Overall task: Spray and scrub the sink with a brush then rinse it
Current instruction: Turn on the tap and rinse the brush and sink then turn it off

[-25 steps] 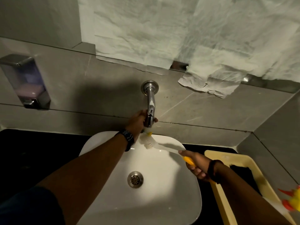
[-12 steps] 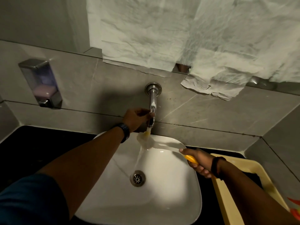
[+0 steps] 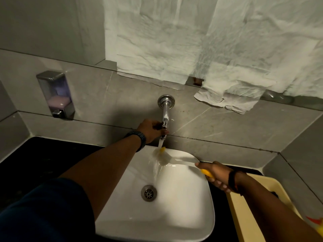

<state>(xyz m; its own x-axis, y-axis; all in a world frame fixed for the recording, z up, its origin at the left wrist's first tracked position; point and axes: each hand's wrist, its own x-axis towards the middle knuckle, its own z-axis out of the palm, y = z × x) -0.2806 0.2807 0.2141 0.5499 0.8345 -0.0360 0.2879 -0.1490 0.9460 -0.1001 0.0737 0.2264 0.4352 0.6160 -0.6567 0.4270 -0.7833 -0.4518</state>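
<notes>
A white square sink with a metal drain sits on a black counter. A chrome tap sticks out of the grey wall above it, and water runs from it into the basin. My left hand grips the tap's end. My right hand holds the yellow handle of a white brush, whose head is under the water stream at the sink's back edge.
A yellow tub stands right of the sink, with a red and yellow spray bottle at the frame's edge. A soap dispenser hangs on the wall at left. White paper covers the mirror above.
Water has started running from the tap over the brush head and down the basin. Both hands keep their hold. The view has shifted so the sink sits lower.
</notes>
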